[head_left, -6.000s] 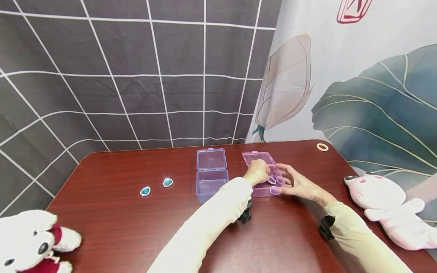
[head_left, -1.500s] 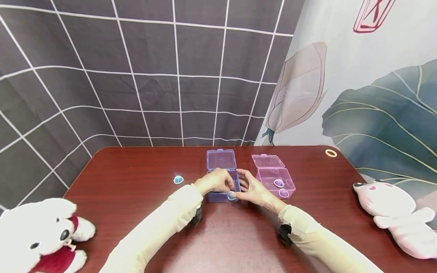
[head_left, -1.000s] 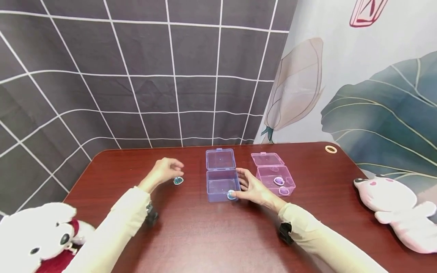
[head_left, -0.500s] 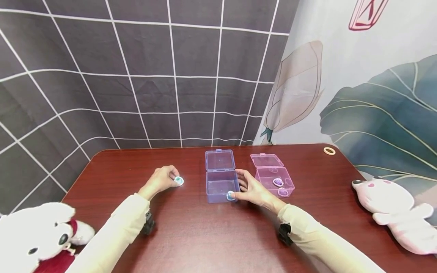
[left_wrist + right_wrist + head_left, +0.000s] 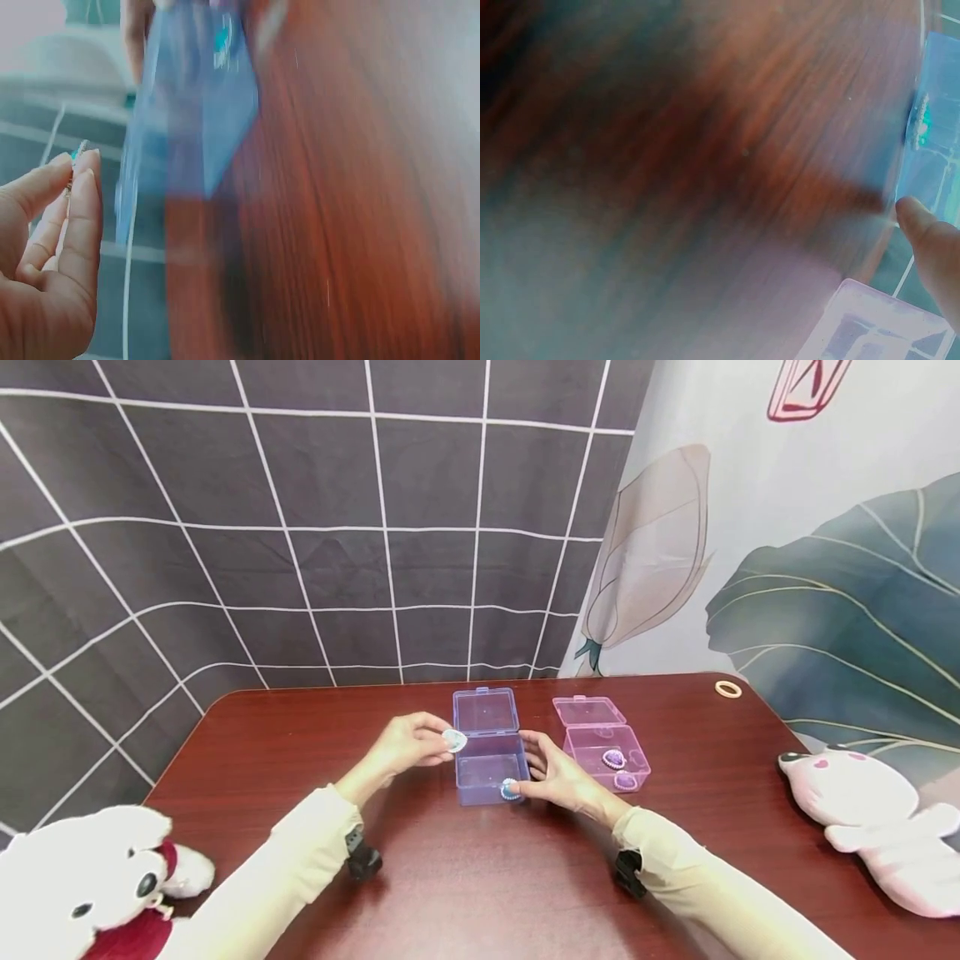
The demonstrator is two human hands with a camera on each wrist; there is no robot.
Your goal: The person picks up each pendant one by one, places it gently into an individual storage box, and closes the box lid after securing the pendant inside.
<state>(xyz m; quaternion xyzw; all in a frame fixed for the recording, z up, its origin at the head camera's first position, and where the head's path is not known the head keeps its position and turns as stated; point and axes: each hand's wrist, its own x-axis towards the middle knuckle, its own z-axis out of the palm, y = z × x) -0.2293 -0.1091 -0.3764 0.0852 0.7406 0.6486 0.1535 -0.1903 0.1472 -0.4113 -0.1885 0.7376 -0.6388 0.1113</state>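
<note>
My left hand (image 5: 408,745) pinches a blue gem with a white beaded rim (image 5: 454,741) between thumb and fingertips, at the left side of the open blue box (image 5: 468,795). In the left wrist view the pinched gem (image 5: 78,154) appears edge-on. On the right, my right hand (image 5: 558,781) grips the box's side, thumb (image 5: 922,221) at the front corner and fingers along the right wall. A second blue gem (image 5: 509,790) shows at the box's front wall beside that thumb. The box's hinged lid (image 5: 484,710) stands back, raised.
Right of my right hand stands an open pink box (image 5: 585,772) with purple beaded gems (image 5: 613,759) showing in it. A pale ring (image 5: 727,689) lies at the back right corner. Plush toys flank the table: a white dog (image 5: 112,868) left, a pale one (image 5: 855,802) right.
Both hands have gone from the pink box to the blue one. My left hand then reached left, took the blue gem off the table and carried it right. The right hand stayed on the blue box.
</note>
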